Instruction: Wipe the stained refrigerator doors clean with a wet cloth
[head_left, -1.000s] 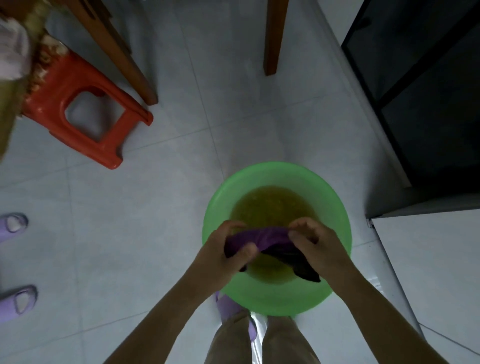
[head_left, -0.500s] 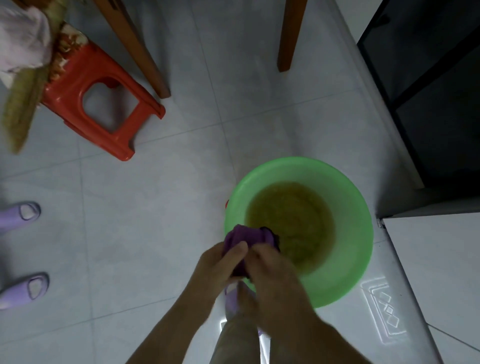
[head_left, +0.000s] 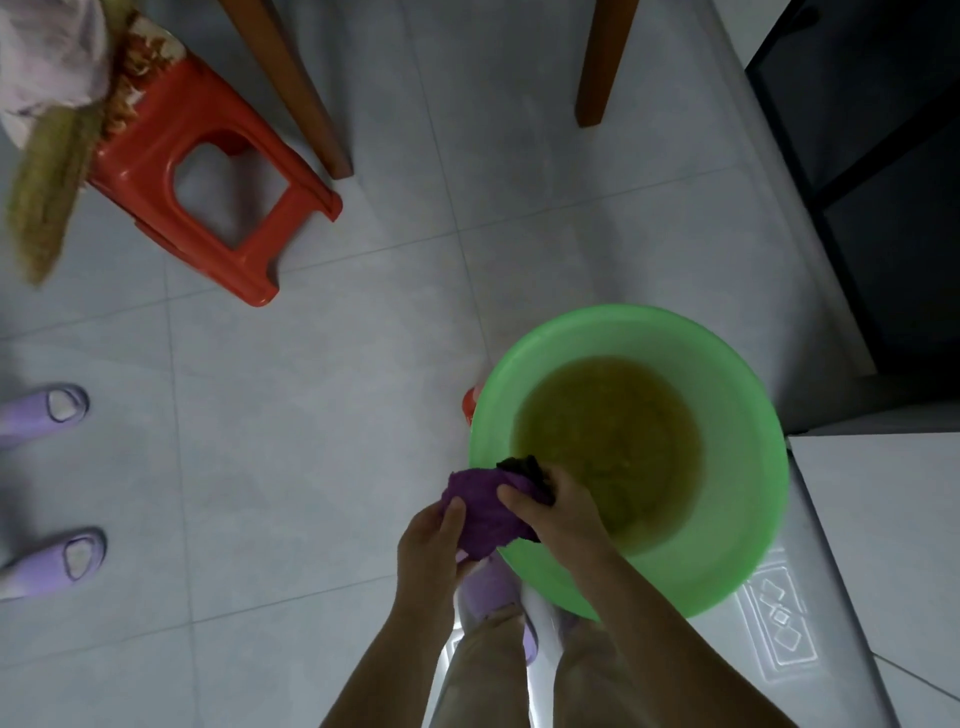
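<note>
Head view
- Left hand (head_left: 431, 540): my fingers and thumb are curled around the lower left part of the cloth; the thumb lies on top of it.
- Right hand (head_left: 556, 509): it grips the cloth from the right side, with the fingers bent over the bunch.
- Cloth (head_left: 483, 514): purple, crumpled into a ball between my two hands, with a dark part at its far end. It is held above the near left rim of the basin, partly over the floor.
- Basin (head_left: 748, 467): green plastic and round, just in front of my feet. It holds yellow-brown, cloudy water (head_left: 608, 441).
- Red piece (head_left: 469, 405): small, and it shows at the basin's left rim. I cannot tell what it is.
- My legs: beige trousers (head_left: 483, 670) and a purple slipper (head_left: 488, 587) under my hands.
- White surface (head_left: 883, 519): flat, just right of the basin. I cannot tell if this is the refrigerator.
- Marking (head_left: 779, 618): pale outlines of small squares inside a frame, on the shiny strip near the basin. I can read no letters there.
- Dark cabinet (head_left: 883, 182): far right.
- Red stool (head_left: 150, 171): plastic, far left, well apart from the basin, with a broom (head_left: 41, 192) beside it.
- Wooden legs (head_left: 296, 88): two brown ones at the top.
- Other slippers (head_left: 57, 558): two purple ones at the left edge.
</note>
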